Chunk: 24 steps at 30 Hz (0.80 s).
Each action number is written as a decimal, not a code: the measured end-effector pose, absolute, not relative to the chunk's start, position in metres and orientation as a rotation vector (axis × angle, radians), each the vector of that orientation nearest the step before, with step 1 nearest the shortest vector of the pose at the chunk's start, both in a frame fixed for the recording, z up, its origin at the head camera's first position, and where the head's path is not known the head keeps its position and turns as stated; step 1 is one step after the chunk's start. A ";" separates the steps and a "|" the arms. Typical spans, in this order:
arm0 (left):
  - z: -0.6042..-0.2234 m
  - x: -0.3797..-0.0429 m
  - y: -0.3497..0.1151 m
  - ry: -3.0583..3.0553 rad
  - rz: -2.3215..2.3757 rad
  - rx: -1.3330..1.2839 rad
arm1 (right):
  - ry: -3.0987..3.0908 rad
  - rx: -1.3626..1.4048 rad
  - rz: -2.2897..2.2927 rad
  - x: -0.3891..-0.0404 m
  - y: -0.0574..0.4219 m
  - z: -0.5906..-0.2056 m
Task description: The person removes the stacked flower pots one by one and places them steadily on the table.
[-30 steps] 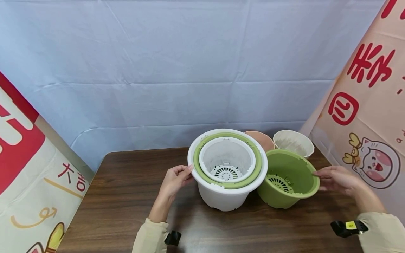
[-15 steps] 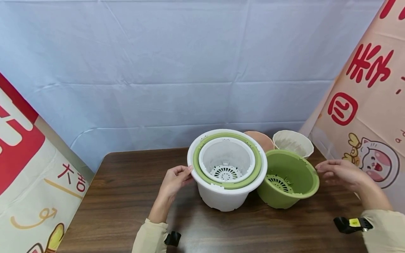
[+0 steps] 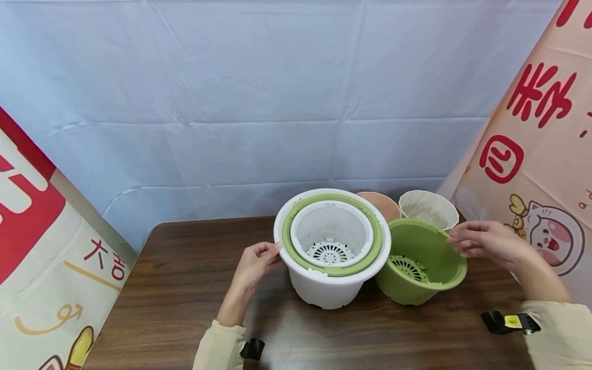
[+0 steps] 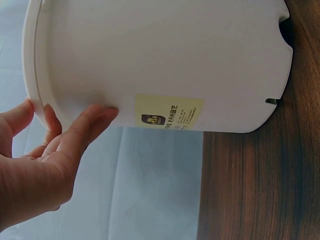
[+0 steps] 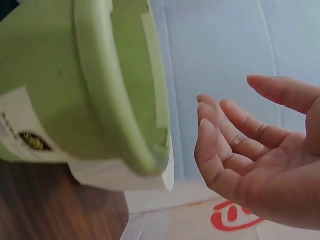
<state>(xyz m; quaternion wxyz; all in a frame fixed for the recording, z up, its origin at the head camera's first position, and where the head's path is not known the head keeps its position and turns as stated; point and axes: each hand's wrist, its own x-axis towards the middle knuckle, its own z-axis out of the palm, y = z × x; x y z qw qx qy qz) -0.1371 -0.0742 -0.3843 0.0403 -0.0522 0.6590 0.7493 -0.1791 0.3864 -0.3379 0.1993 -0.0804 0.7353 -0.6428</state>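
Observation:
A large white flowerpot stands on the table with a green-rimmed pot nested inside it. In that one sits a smaller white pot with a slotted base. My left hand pinches the large white pot's rim at its left side, thumb on the rim and fingers under it against the wall, beside a yellow label. Right of this stack stands a green flowerpot, also slotted at the bottom. My right hand, fingers loosely bent, hovers at that pot's right rim; the right wrist view shows a gap between them.
Behind the green pot stand a peach pot and a cream faceted pot. The wooden table meets a pale blue cloth at the back. Printed cloths hang at both sides.
My right hand has let go of the green pot's rim and risen, then shifted left over the rim's right edge. The left hand and the pots have stayed in place.

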 end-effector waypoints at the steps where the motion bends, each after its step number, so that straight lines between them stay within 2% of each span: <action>1: -0.384 -0.137 -0.074 2.023 2.292 -0.160 | 2.038 -0.245 -1.810 -0.179 0.384 -0.337; 24: -0.386 -0.138 -0.074 2.000 2.314 -0.164 | 2.167 -0.359 -1.606 -0.194 0.293 -0.313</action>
